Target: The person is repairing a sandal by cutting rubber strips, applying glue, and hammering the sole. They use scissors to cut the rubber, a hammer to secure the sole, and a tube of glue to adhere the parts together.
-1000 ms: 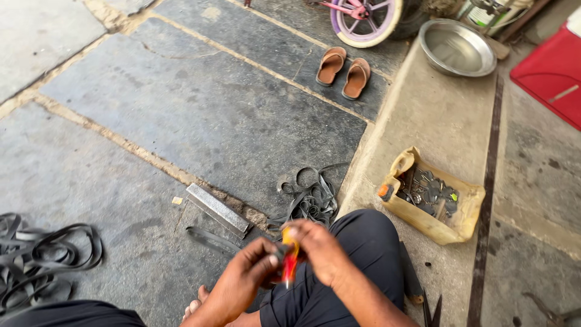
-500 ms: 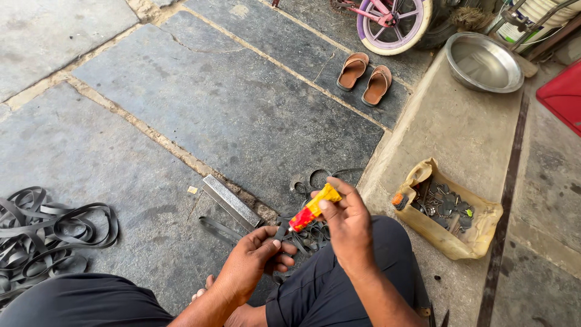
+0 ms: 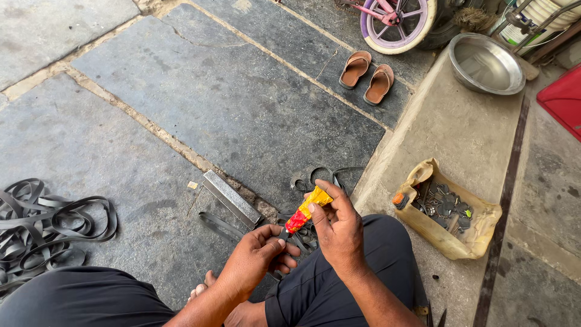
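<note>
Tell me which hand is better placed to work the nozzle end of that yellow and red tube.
Left, probably. The left hand already has its fingers at the dark nozzle end of the yellow and red tube, while the right hand holds the tube's body in its grip and steadies it.

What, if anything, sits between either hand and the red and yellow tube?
Nothing visible does. The right hand already grips the red and yellow tube near its upper end, and the left hand has fingers at its lower tip.

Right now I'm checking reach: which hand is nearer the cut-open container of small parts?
Right. The right hand sits just left of the container, holding the tube; the left hand is farther left.
</note>
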